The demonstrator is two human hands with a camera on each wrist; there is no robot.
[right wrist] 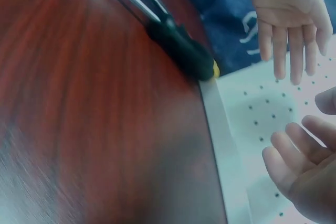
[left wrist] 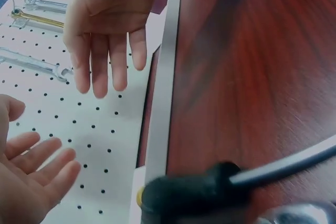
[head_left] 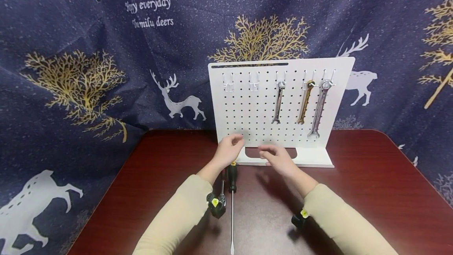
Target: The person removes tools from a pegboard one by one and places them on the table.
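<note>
My left hand (head_left: 229, 150) hovers before the lower left of a white pegboard (head_left: 247, 117), fingers loosely bent and holding nothing. To its right, my right hand (head_left: 277, 159) hangs before the board's base, also holding nothing. Both wrist views show relaxed, spread fingers, the palms turned toward each other. Below the left hand a long flathead screwdriver (head_left: 232, 207) with a black handle lies on the table, its handle end at the board's base. Beside it is a chrome ratchet-like tool (head_left: 222, 199), partly hidden by the left wrist and its camera.
Three combination wrenches hang from hooks on the board: a small silver one (head_left: 278, 103), a gold one (head_left: 305, 103) and a larger silver one (head_left: 319, 111). Two hooks (head_left: 228, 84) at the left carry nothing. Behind the red-brown table (head_left: 368, 192) hangs a dark blue patterned cloth (head_left: 106, 129).
</note>
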